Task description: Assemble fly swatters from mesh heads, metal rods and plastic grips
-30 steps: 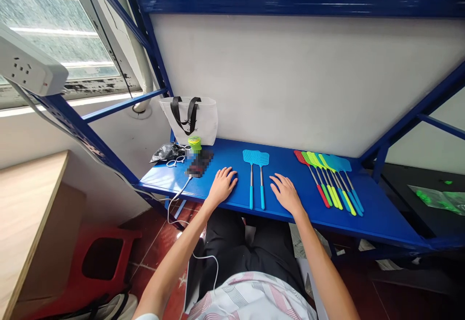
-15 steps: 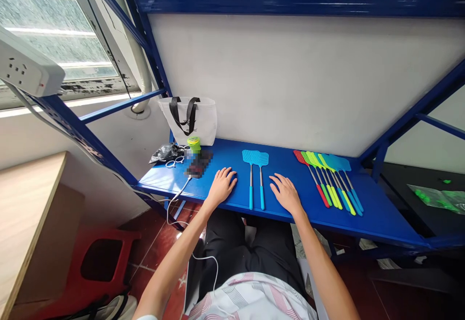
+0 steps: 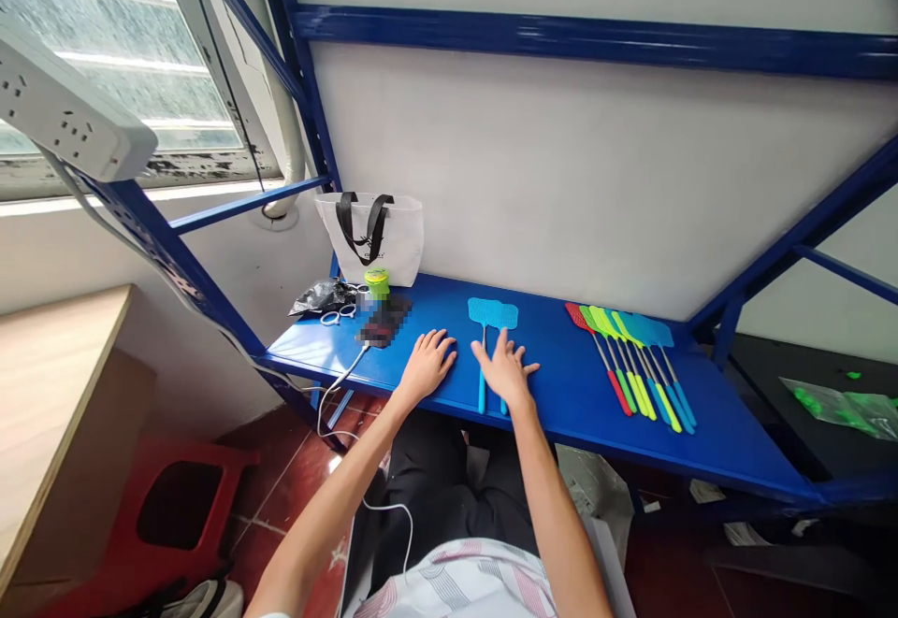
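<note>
Two blue fly swatters (image 3: 482, 313) lie side by side on the blue table (image 3: 561, 375), their handles toward me. My right hand (image 3: 506, 370) is over them with fingers spread, hiding much of the right swatter's shaft and handle. Whether it touches that swatter I cannot tell. To the left, my left hand (image 3: 429, 364) rests palm down on the table, fingers stretched out, holding nothing. On the right side of the table lies a fanned row of several fly swatters (image 3: 635, 366) in red, green, yellow and blue.
A white bag (image 3: 393, 235) with black handles stands at the back left. Near it are a green tub (image 3: 377, 283), scissors (image 3: 339, 315), a black plastic bag (image 3: 319, 297) and a blurred item with a white cable (image 3: 349, 370). Blue frame posts rise at both ends.
My right hand has moved left from beside the two blue swatters to over them. My left hand stays on the table. The view has tilted slightly.
</note>
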`<state>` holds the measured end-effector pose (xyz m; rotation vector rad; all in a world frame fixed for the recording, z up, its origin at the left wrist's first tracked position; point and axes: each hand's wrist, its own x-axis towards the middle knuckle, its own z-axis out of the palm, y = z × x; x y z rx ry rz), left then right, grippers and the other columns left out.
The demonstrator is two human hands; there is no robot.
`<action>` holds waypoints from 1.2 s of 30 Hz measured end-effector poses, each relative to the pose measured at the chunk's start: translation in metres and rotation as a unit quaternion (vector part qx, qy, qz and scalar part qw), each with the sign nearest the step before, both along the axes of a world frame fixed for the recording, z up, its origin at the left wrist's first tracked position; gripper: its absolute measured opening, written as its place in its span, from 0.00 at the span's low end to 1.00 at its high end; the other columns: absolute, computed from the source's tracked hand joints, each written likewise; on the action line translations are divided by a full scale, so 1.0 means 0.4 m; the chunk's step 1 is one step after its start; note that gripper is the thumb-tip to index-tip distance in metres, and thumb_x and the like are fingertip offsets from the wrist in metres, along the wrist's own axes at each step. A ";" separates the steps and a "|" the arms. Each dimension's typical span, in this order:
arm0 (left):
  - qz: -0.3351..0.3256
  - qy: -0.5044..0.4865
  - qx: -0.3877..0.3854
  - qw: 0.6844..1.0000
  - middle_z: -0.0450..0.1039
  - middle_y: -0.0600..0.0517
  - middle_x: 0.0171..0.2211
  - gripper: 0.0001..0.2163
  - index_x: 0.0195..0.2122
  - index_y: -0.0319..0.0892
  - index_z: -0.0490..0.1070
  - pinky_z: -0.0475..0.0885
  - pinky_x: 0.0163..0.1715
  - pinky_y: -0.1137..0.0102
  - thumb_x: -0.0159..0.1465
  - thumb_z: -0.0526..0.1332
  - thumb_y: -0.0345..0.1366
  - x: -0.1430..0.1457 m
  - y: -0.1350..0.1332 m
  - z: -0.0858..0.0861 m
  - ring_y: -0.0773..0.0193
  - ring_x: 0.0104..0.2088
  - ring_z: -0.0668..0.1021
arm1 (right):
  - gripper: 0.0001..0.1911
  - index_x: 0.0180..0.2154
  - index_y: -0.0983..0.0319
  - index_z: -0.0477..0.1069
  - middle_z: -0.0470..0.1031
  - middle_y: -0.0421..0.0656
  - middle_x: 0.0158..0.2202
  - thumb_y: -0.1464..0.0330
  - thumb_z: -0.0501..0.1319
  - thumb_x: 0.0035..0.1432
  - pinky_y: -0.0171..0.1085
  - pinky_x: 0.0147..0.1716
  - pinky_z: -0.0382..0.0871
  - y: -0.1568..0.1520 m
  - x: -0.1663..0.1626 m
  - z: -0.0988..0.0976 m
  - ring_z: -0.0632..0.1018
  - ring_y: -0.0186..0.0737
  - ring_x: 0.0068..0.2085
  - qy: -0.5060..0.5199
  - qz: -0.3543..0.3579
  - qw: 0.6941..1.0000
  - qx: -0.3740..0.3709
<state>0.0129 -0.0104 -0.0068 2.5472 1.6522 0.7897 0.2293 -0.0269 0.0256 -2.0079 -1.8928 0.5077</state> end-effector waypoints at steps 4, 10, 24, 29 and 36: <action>-0.005 0.002 -0.002 1.000 0.71 0.40 0.73 0.20 0.69 0.45 0.73 0.65 0.75 0.43 0.80 0.54 0.41 -0.007 0.003 -0.004 0.42 0.75 0.70 | 0.36 0.83 0.63 0.47 0.61 0.69 0.78 0.66 0.48 0.80 0.84 0.69 0.48 -0.041 -0.159 -0.019 0.60 0.74 0.78 -0.104 0.085 0.985 0.112; -0.015 -0.011 -0.003 1.000 0.73 0.38 0.71 0.20 0.68 0.44 0.73 0.65 0.75 0.43 0.79 0.53 0.37 -0.005 0.002 0.001 0.42 0.74 0.72 | 0.33 0.77 0.60 0.62 0.73 0.61 0.68 0.77 0.51 0.74 0.54 0.59 0.76 -0.058 -0.159 0.004 0.76 0.59 0.62 -0.187 0.185 0.951 0.163; -0.006 -0.017 0.002 1.000 0.73 0.40 0.71 0.18 0.65 0.46 0.75 0.64 0.75 0.42 0.81 0.52 0.40 0.003 -0.001 0.005 0.43 0.73 0.73 | 0.32 0.70 0.57 0.76 0.80 0.51 0.60 0.72 0.53 0.70 0.42 0.50 0.78 0.057 0.362 0.106 0.84 0.47 0.46 -0.069 0.093 0.981 0.155; -0.004 -0.020 0.002 1.000 0.73 0.40 0.71 0.19 0.65 0.46 0.76 0.65 0.75 0.42 0.80 0.52 0.39 0.006 0.000 0.004 0.44 0.72 0.73 | 0.31 0.66 0.63 0.80 0.84 0.56 0.57 0.67 0.56 0.67 0.46 0.52 0.77 0.018 0.721 0.112 0.84 0.55 0.49 -0.077 -0.090 0.973 0.197; -0.006 -0.015 0.001 1.000 0.73 0.40 0.71 0.19 0.65 0.47 0.75 0.63 0.75 0.41 0.80 0.51 0.40 0.000 0.004 -0.002 0.44 0.73 0.73 | 0.28 0.62 0.60 0.85 0.87 0.59 0.50 0.63 0.59 0.66 0.48 0.45 0.78 -0.037 1.020 0.056 0.86 0.62 0.49 -0.135 -0.244 0.953 0.120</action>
